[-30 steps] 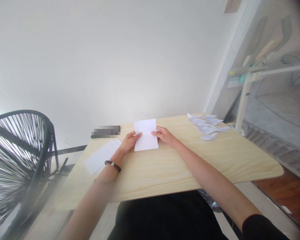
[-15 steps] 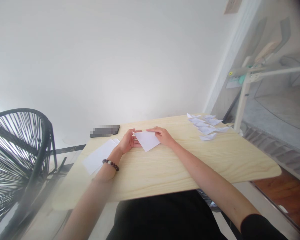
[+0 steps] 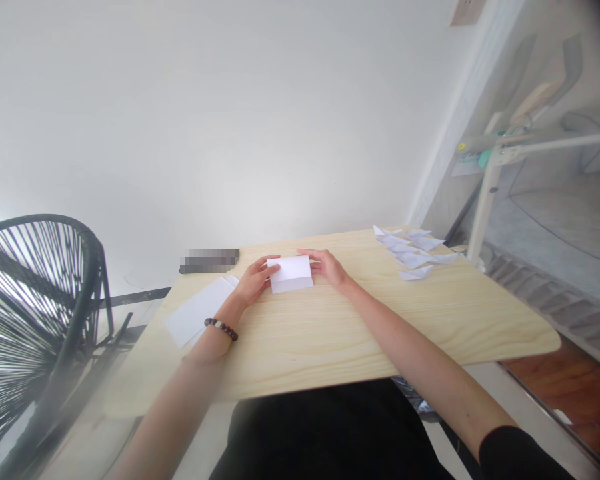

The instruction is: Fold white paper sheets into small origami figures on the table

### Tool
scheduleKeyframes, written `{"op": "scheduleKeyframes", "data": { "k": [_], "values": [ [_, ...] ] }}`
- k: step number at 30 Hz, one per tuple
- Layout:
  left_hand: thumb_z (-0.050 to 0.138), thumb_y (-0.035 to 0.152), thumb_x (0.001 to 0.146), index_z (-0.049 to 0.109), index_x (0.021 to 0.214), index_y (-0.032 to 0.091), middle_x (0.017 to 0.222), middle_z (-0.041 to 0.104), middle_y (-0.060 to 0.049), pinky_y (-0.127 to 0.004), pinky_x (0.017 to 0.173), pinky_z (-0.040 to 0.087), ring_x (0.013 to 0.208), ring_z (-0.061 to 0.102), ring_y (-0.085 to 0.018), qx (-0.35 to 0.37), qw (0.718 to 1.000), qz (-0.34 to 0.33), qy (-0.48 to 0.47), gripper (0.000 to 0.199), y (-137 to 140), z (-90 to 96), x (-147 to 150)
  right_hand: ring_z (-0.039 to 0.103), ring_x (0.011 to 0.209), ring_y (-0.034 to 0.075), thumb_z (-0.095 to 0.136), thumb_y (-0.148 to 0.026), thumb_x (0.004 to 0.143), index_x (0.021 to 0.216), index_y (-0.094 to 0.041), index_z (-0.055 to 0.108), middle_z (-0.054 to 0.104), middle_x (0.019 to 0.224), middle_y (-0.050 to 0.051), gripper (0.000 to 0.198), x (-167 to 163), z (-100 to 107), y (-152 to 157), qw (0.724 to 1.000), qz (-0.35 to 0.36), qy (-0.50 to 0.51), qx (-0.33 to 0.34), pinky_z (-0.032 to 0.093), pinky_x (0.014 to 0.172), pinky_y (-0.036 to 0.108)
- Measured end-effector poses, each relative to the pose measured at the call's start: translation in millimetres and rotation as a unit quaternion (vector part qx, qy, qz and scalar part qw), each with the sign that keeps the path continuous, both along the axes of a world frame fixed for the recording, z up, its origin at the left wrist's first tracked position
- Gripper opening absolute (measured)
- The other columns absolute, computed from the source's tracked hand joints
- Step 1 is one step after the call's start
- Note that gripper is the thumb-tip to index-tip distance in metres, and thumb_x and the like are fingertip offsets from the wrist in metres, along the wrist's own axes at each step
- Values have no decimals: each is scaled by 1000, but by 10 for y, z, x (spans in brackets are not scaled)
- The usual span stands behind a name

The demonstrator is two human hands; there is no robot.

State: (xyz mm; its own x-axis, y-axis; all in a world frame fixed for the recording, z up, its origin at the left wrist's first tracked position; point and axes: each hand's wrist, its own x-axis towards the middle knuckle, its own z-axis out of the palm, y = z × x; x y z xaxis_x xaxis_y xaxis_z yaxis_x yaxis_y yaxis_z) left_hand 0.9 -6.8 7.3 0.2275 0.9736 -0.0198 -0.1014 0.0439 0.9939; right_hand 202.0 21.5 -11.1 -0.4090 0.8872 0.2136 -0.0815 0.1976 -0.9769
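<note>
Progress: several white, pointed, folded-paper pieces lie in close rows at one o'clock on the pale, wood-grained tabletop; these appear to be completed folds. One small white rectangular paper is at an early stage, judged by its single visible crosswise crease. It sits toward eleven o'clock, between both hands. The left hand grips its nine o'clock edge, thumb on the face and fingers behind. The right hand has its fingers loosely bent at the three o'clock edge; whether it pinches the paper cannot be told. Flat white paper sheets, overlapping at nine o'clock beside the left forearm, show no folds and appear unworked.

Limits on inspection: the folded pieces overlap, so no reliable count is possible. The left forearm covers part of the flat sheets, and their number is unclear. The underside of the held paper is out of sight. A dark oblong object at ten o'clock is pixelated and cannot be identified.
</note>
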Motion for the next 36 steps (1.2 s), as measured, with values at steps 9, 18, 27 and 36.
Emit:
{"op": "scheduleKeyframes", "data": {
  "k": [9, 18, 27, 36],
  "values": [
    [61, 36, 64, 51, 105, 20, 71, 56, 0, -19, 50, 39, 58, 52, -10, 37, 998, 1, 49, 46, -62, 36, 49, 55, 71, 13, 53, -41, 69, 92, -19, 58, 61, 90, 4, 33, -88, -51, -52, 975, -115, -137, 131, 43, 64, 24],
    [59, 43, 64, 57, 92, 15, 67, 57, -2, -18, 44, 34, 52, 48, -8, 43, 995, 33, 83, 39, 17, -73, 32, 55, 63, 12, 56, -40, 66, 95, -18, 56, 60, 83, 3, 36, -91, -55, -77, 988, -70, -107, 91, 42, 44, 20],
    [61, 40, 64, 56, 95, 14, 59, 51, 1, -17, 39, 29, 46, 43, -7, 46, 996, 27, 77, 41, 11, -68, 28, 55, 63, 12, 57, -35, 65, 96, -19, 55, 60, 81, 3, 35, -77, -58, -70, 988, -64, -106, 87, 41, 43, 18],
    [62, 39, 63, 57, 94, 15, 63, 54, 0, -18, 43, 33, 50, 46, -8, 51, 996, 27, 73, 40, 21, -75, 26, 55, 64, 13, 57, -33, 65, 96, -19, 54, 58, 83, 3, 34, -87, -47, -75, 992, -55, -96, 60, 41, 40, 17]
  ]
}}
